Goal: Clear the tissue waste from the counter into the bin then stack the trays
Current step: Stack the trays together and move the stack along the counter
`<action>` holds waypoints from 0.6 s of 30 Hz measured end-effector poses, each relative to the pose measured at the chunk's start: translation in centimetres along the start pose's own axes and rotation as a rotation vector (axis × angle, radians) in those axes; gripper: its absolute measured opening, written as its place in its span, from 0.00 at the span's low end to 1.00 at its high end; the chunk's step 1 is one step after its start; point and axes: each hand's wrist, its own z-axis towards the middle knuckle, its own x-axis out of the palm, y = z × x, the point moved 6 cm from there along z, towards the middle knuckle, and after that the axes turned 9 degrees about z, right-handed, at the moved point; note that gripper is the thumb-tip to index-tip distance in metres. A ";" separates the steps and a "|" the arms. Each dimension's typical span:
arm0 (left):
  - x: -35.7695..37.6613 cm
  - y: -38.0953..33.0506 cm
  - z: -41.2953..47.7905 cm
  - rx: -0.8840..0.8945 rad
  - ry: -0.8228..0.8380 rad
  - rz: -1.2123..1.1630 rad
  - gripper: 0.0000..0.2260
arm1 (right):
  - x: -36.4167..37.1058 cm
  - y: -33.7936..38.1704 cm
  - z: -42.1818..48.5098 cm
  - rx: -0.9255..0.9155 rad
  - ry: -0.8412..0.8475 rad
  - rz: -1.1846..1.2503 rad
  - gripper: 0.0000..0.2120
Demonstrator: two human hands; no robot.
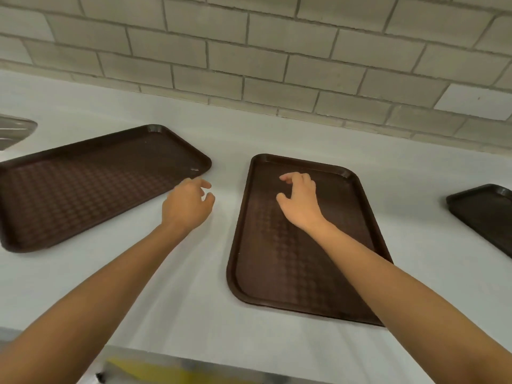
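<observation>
Three dark brown trays lie on the white counter (194,273). The left tray (83,189) lies at an angle, the middle tray (277,273) runs lengthwise away from me, and the right tray (482,214) is cut off by the frame edge. My left hand (187,205) hovers over the counter by the left tray's near right corner, fingers loosely curled, holding nothing. My right hand (300,200) hangs over the far half of the middle tray, fingers loosely curled and empty. A tiny pale speck (194,170) sits at the left tray's rim. No tissue shows elsewhere.
A pale brick wall (277,51) backs the counter. A metal sink's edge (13,130) shows at the far left. Below the counter's front edge, something yellow (155,372) is partly visible.
</observation>
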 end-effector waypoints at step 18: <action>-4.6 15.9 7.5 0.083 0.115 0.099 0.13 | 23.0 12.6 2.8 0.487 0.293 0.182 0.12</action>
